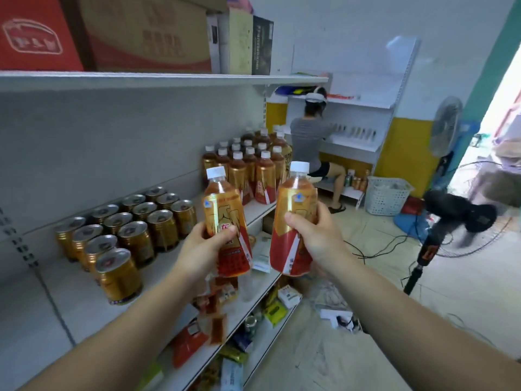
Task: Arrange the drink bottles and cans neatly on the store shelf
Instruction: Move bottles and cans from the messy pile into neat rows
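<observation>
Gripping red-gold labelled bottles, left hand (207, 246), right hand (315, 235), writing illegible

Two bare arms reach forward, each hand wrapped around a tea bottle held above the shelf edge. The left hand (207, 244) grips the left bottle (225, 221) at mid-label; the right hand (313, 235) grips the right bottle (293, 218), which tilts slightly left. Both have white caps and red-and-gold labels. On the white shelf (70, 300) at left, gold cans (127, 227) stand in rows running from near to far; farther along, more bottles (248, 165) stand packed in rows. Boxes (127, 32) sit on the upper shelf. Far back, a seated person (308, 142) faces another rack — a fan (445, 128) stands to the right.
</observation>
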Available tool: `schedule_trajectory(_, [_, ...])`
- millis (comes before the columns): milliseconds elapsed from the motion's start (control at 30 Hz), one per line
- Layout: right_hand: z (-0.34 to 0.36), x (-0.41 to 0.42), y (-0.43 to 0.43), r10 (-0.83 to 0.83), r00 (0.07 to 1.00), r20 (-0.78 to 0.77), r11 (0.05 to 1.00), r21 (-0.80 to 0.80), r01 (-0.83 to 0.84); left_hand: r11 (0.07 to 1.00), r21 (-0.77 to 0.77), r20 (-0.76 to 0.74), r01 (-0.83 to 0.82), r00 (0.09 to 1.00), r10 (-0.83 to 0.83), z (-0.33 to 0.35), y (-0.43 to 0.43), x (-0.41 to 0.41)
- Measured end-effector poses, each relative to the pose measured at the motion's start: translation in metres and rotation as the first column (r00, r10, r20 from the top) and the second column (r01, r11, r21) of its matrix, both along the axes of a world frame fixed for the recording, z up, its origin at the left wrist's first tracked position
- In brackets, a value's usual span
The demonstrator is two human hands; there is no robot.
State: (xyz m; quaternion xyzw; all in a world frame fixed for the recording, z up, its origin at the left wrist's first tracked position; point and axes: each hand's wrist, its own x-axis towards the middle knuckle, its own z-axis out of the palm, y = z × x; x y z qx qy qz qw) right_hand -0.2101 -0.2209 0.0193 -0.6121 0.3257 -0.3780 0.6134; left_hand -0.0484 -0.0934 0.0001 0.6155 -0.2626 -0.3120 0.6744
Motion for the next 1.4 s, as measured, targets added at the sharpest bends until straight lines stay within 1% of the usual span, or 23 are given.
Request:
schedule_trajectory(133, [-0.008, 0.046, -0.058, -0.001, 0.998, -0.065, 0.998, -0.069, -0.004, 0.999, 0.031, 0.053, -0.043, 0.998, 0.041, -0.009, -0.056, 0.049])
schedule_trajectory(200, [-0.011, 0.065, -0.083, 0.004, 0.995, -0.095, 0.995, -0.102, -0.014, 0.995, 0.081, 0.063, -0.063, 0.996, 0.058, -0.016, -0.080, 0.070])
schedule_trajectory(300, [-0.022, 0.094, -0.121, 0.039, 0.992, -0.117, 0.993, -0.106, -0.052, 0.982, 0.145, 0.080, -0.120, 0.991, 0.109, -0.025, -0.107, 0.093])
schedule_trajectory(433, [-0.040, 0.134, -0.166, 0.121, 0.980, -0.156, 0.984, -0.112, -0.139, 0.948, 0.264, 0.134, -0.177, 0.980, 0.146, -0.040, -0.136, 0.114])
schedule_trajectory(500, [-0.048, 0.151, -0.184, 0.174, 0.972, -0.160, 0.972, -0.129, -0.196, 0.931, 0.296, 0.144, -0.215, 0.973, 0.179, -0.045, -0.148, 0.118])
schedule_trajectory(633, [-0.065, 0.177, -0.217, 0.302, 0.935, -0.185, 0.928, -0.169, -0.333, 0.899, 0.291, 0.161, -0.327, 0.943, 0.291, -0.051, -0.172, 0.114])
schedule_trajectory(733, [-0.083, 0.190, -0.236, 0.338, 0.907, -0.250, 0.893, -0.220, -0.393, 0.857, 0.321, 0.190, -0.403, 0.914, 0.359, -0.057, -0.186, 0.113])
schedule_trajectory(833, [-0.093, 0.196, -0.247, 0.321, 0.901, -0.293, 0.857, -0.315, -0.408, 0.820, 0.320, 0.188, -0.475, 0.880, 0.437, -0.064, -0.194, 0.110])
schedule_trajectory(900, [-0.096, 0.197, -0.251, 0.295, 0.908, -0.298, 0.831, -0.389, -0.398, 0.791, 0.317, 0.217, -0.524, 0.851, 0.477, -0.068, -0.197, 0.105])
schedule_trajectory(1100, [-0.107, 0.192, -0.265, 0.218, 0.904, -0.367, 0.699, -0.588, -0.407, 0.748, 0.381, 0.312, -0.544, 0.837, 0.450, -0.075, -0.200, 0.104])
schedule_trajectory(1167, [-0.108, 0.197, -0.269, 0.119, 0.918, -0.379, 0.665, -0.656, -0.357, 0.744, 0.392, 0.318, -0.541, 0.839, 0.443, -0.076, -0.201, 0.107])
schedule_trajectory(1233, [-0.111, 0.201, -0.272, 0.021, 0.924, -0.383, 0.607, -0.729, -0.316, 0.752, 0.387, 0.312, -0.534, 0.843, 0.439, -0.078, -0.203, 0.108])
schedule_trajectory(1267, [-0.113, 0.202, -0.272, 0.004, 0.922, -0.387, 0.587, -0.746, -0.315, 0.757, 0.383, 0.306, -0.530, 0.846, 0.437, -0.078, -0.204, 0.108])
schedule_trajectory(1333, [-0.113, 0.202, -0.272, 0.026, 0.919, -0.393, 0.591, -0.735, -0.331, 0.767, 0.376, 0.294, -0.521, 0.851, 0.434, -0.078, -0.206, 0.108])
schedule_trajectory(1400, [-0.110, 0.200, -0.275, 0.043, 0.936, -0.350, 0.582, -0.753, -0.308, 0.765, 0.379, 0.301, -0.521, 0.851, 0.430, -0.078, -0.208, 0.109])
